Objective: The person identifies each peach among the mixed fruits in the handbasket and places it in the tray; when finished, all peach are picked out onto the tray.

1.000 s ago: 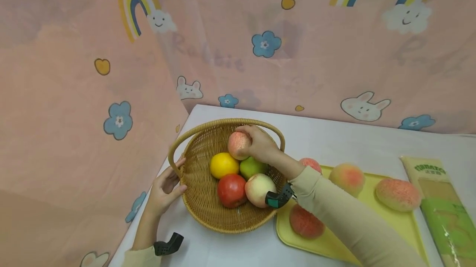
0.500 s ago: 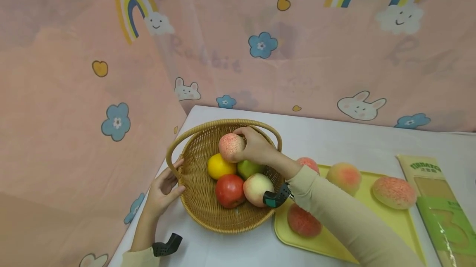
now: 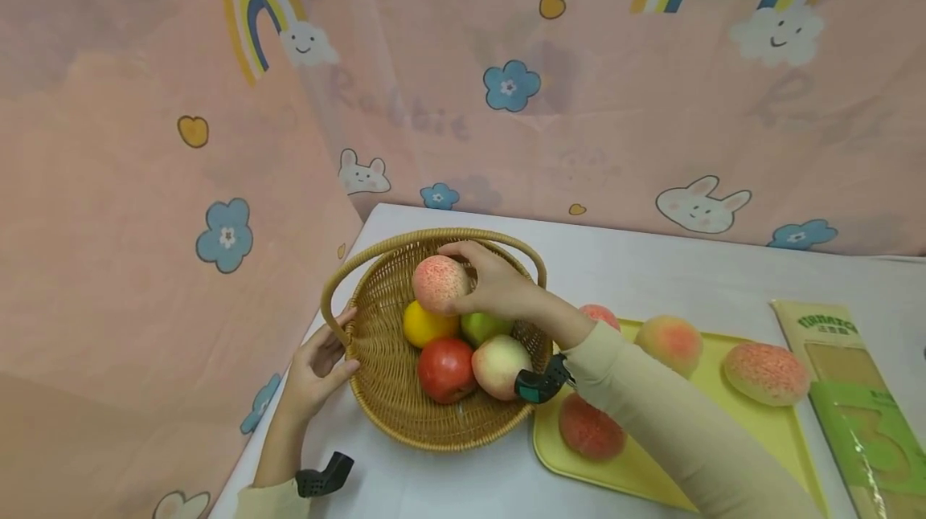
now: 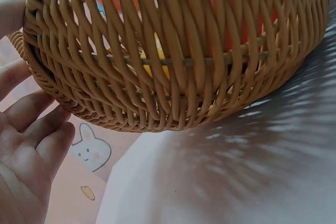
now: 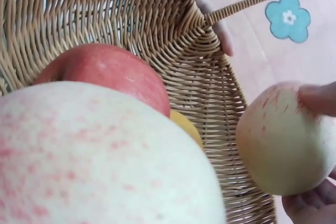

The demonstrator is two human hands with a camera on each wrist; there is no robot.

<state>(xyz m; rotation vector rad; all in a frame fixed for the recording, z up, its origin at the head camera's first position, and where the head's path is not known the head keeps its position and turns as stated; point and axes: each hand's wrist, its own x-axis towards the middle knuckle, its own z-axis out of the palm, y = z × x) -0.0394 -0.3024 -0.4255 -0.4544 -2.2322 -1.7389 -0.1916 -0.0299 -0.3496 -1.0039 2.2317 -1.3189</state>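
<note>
My right hand (image 3: 495,282) pinches a speckled pink peach (image 3: 440,284) between thumb and fingers, over the far part of the wicker basket (image 3: 376,390). In the right wrist view, that peach (image 5: 286,140) overlaps the basket's rim. Under it in the basket are a yellow lemon-like fruit (image 3: 427,328), a green fruit (image 3: 483,329) partly hidden by my hand, a red apple-like fruit (image 3: 447,371) and a pale peach (image 3: 499,366). My left hand (image 3: 314,378) rests against the basket's left side by the handle base, its extended fingers (image 4: 29,108) touching the outer weave.
A yellow tray (image 3: 615,479) right of the basket bears several peaches, partly covered by my right sleeve (image 3: 680,414). Beyond it lies a green and tan packet (image 3: 854,398). The basket's handle (image 3: 434,234) arches behind my right hand. A pink printed curtain (image 3: 448,61) backs the white table (image 3: 427,487).
My right hand has moved the peach leftward within the basket, from above the green fruit to above the yellow one. My left hand has stayed at the basket's side.
</note>
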